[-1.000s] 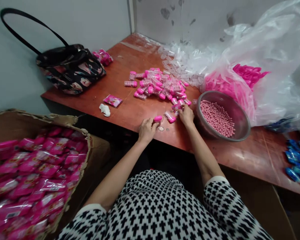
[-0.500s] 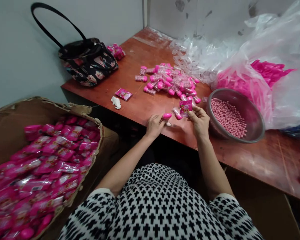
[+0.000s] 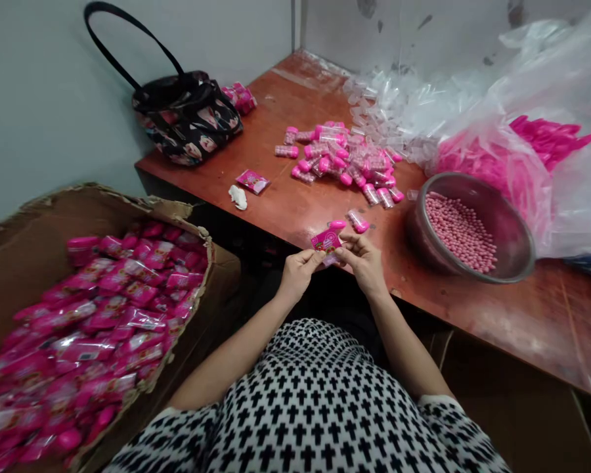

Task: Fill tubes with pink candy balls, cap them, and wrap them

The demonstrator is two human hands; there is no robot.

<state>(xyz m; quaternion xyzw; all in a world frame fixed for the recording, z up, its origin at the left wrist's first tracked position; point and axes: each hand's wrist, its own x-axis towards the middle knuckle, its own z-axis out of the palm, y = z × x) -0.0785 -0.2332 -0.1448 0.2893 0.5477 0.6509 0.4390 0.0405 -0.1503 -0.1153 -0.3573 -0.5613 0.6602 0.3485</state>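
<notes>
A small pink printed plastic packet (image 3: 325,240) is held between my two hands over the table's front edge. My left hand (image 3: 298,270) pinches its left side, thumb and forefinger together. On the other side my right hand (image 3: 364,264) grips the packet's right edge with the thumb in front. A pink cap (image 3: 337,225) shows just behind the packet; whether a bottle is attached to it is hidden. Close by lies a clear little bottle with a pink cap (image 3: 358,221). Farther back is a heap of pink-capped bottles (image 3: 345,157) with pink beads inside.
A grey bowl (image 3: 515,226) of pink beads stands at the right. Behind it are plastic bags (image 3: 492,157) with pink pieces and clear empty tubes (image 3: 389,112). A flat packet (image 3: 253,181), white scrap (image 3: 237,196) and handbag (image 3: 187,121) are leftward. A carton (image 3: 39,223) holds pink packs.
My right hand has brought the packet left and down toward my left hand. My left hand has left the pink cap and now pinches the packet. The view has shifted slightly.
</notes>
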